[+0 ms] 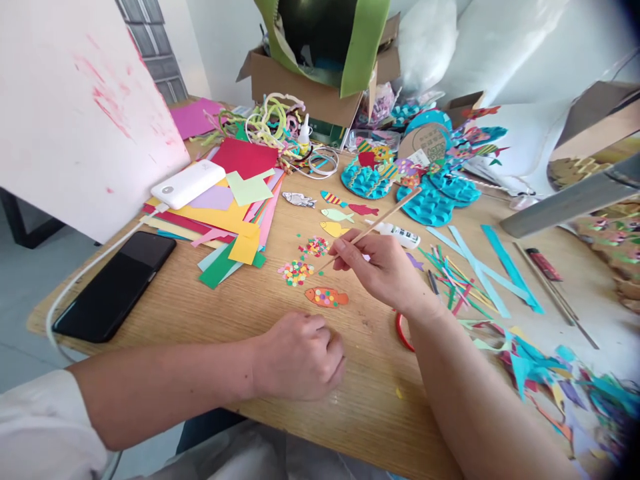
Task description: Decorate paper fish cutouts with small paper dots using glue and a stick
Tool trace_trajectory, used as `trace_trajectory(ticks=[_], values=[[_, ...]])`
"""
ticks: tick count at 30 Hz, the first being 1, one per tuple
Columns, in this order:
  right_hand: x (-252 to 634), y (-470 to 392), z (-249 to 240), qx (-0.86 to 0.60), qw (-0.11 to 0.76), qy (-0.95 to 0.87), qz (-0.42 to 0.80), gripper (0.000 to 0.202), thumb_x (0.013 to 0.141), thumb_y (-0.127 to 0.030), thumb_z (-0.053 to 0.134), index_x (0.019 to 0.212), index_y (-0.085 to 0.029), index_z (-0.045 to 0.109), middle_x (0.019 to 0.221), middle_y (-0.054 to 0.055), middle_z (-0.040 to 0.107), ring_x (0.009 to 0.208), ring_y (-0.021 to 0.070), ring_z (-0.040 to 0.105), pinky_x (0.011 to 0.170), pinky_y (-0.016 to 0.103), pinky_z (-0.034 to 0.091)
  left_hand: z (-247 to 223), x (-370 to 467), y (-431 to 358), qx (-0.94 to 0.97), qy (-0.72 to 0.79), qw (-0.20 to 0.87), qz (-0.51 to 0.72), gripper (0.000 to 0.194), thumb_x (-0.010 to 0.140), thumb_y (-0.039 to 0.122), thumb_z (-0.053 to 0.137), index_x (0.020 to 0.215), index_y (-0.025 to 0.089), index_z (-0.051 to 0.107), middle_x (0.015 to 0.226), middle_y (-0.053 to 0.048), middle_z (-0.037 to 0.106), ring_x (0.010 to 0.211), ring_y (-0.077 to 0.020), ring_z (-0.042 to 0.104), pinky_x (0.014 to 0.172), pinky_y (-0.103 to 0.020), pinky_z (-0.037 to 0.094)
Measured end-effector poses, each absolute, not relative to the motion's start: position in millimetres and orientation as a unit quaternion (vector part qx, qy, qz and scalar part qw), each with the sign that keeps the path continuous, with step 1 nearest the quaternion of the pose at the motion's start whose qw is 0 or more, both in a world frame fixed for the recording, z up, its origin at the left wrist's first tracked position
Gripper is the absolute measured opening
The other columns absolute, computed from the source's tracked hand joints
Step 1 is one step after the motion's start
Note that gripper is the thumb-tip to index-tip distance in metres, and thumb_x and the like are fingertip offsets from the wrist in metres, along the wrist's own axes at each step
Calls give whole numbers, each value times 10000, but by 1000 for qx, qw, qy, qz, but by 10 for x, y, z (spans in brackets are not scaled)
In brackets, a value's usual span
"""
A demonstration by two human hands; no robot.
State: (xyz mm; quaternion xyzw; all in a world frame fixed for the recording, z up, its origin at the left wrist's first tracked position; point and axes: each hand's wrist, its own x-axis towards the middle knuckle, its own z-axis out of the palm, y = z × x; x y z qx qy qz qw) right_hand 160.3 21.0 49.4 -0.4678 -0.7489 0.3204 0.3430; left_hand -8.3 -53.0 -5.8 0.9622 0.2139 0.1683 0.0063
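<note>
My right hand (387, 270) pinches a thin wooden stick (385, 218), slanted so that its lower tip points down at a pile of small coloured paper dots (296, 273). Just below that tip lies an orange paper fish (313, 295) with several coloured dots on its body. My left hand (303, 357) rests on the table as a closed fist, nearer to me than the orange fish. Beyond the dots lie other paper fish: a yellow one (334, 229), a pale green one (337, 215), a red one (363, 209), a striped one (333, 199) and a silvery one (299, 199).
Left are a black phone (115, 287), a white power bank (189, 183) and stacked coloured paper (250, 160). Behind my right hand lies a white glue bottle (400, 235). Paper strips (485, 267) and scraps (545, 367) cover the right side. Blue egg-carton pieces (433, 200) stand behind.
</note>
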Motion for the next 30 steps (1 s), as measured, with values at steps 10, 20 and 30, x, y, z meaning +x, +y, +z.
trace_trajectory(ticks=[10, 20, 30], values=[[1666, 227, 540, -450, 305, -774, 324, 299, 942, -296, 482, 738, -162, 653, 759, 46, 711, 605, 115, 632, 542, 228, 458, -35, -78, -549, 957, 225, 16, 182, 260, 911, 305, 464, 742, 168, 607, 642, -34, 606, 595, -187, 571, 488, -326, 415], [1690, 214, 567, -446, 270, -789, 325, 300, 916, -283, 518, 677, -164, 654, 762, 43, 719, 641, 123, 634, 553, 233, 457, -8, -83, -555, 954, 217, 14, 209, 263, 919, 290, 446, 818, 145, 640, 654, -34, 616, 593, -188, 578, 494, -324, 430], [1593, 213, 486, -441, 368, -766, 288, 304, 916, -289, 543, 663, -166, 659, 822, 60, 709, 680, 133, 654, 545, 228, 478, 3, -75, -572, 951, 241, 1, 192, 287, 937, 291, 417, 873, 131, 647, 693, -55, 655, 617, -190, 624, 527, -331, 474]])
